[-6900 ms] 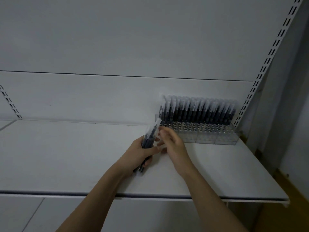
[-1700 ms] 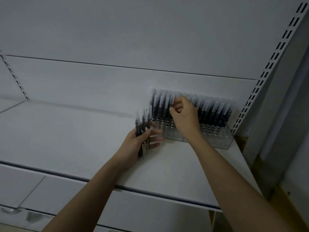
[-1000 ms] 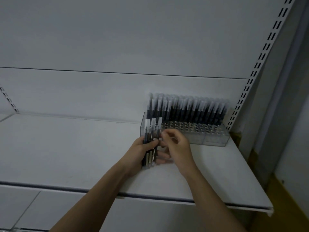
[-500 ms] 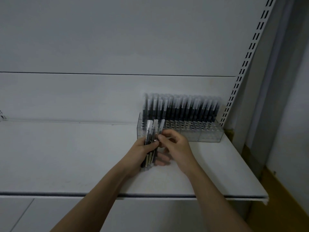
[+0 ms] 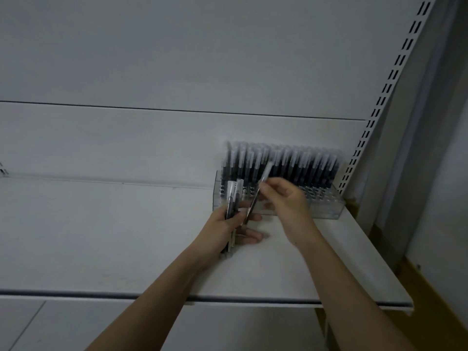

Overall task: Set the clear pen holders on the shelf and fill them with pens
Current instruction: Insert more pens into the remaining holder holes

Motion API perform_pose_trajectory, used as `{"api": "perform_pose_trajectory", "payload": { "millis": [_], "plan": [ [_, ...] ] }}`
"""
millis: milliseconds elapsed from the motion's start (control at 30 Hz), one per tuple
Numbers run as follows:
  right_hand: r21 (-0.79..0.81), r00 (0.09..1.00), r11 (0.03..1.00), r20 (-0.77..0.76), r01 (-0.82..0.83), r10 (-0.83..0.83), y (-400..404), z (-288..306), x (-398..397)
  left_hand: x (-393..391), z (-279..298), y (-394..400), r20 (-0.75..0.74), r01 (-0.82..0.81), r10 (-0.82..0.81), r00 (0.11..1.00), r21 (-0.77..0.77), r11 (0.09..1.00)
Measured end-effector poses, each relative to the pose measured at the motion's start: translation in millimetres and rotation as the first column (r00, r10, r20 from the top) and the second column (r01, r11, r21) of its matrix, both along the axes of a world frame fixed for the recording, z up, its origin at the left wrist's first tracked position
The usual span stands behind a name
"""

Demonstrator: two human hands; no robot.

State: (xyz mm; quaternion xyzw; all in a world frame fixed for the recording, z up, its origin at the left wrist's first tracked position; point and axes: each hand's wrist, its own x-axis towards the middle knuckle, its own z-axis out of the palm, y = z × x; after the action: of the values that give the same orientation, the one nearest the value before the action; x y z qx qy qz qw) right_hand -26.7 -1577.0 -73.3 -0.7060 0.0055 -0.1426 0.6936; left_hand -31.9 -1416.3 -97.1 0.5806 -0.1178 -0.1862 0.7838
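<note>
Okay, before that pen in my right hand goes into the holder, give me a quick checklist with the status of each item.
1. Single pen pinched in the right hand: ok.
2. Spare pens bundled in the left hand: ok.
3. Clear pen holder sitting flat on the shelf, at its back right: ok.
4. Open holes in the holder's front rows: ok, several look empty.
5. Pen upright for insertion: not ok, it is tilted.
6. Which end of the pen points down: cannot tell, motion blur.
</note>
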Motion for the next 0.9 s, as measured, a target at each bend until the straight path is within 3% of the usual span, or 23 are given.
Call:
{"api": "perform_pose_trajectory", "payload": {
  "millis": [133,333,467,900],
  "plan": [
    [0.014,0.986,0.994,0.129,0.105,-0.106,-14.1,33.5,14.3,-0.9,1.3,0.7,-0.011,-0.029,0.029,1.000,-0.015,0.999],
    [-0.212,0.938,0.941,0.284,0.265,-0.200,-29.3,56.3,33.6,-0.3,1.1,0.2,-0.007,-0.062,0.062,0.998,-0.044,0.997],
    [-0.341,0.938,0.895,0.286,0.288,-0.194,-29.7,55.8,39.4,-0.9,2.0,-0.5,-0.011,-0.072,0.072,0.997,-0.031,0.997],
    [-0.459,0.950,0.841,0.247,0.287,-0.190,-21.0,51.3,46.0,-0.9,4.8,0.3,0.008,-0.095,0.096,0.995,-0.021,0.995]
  ]
}}
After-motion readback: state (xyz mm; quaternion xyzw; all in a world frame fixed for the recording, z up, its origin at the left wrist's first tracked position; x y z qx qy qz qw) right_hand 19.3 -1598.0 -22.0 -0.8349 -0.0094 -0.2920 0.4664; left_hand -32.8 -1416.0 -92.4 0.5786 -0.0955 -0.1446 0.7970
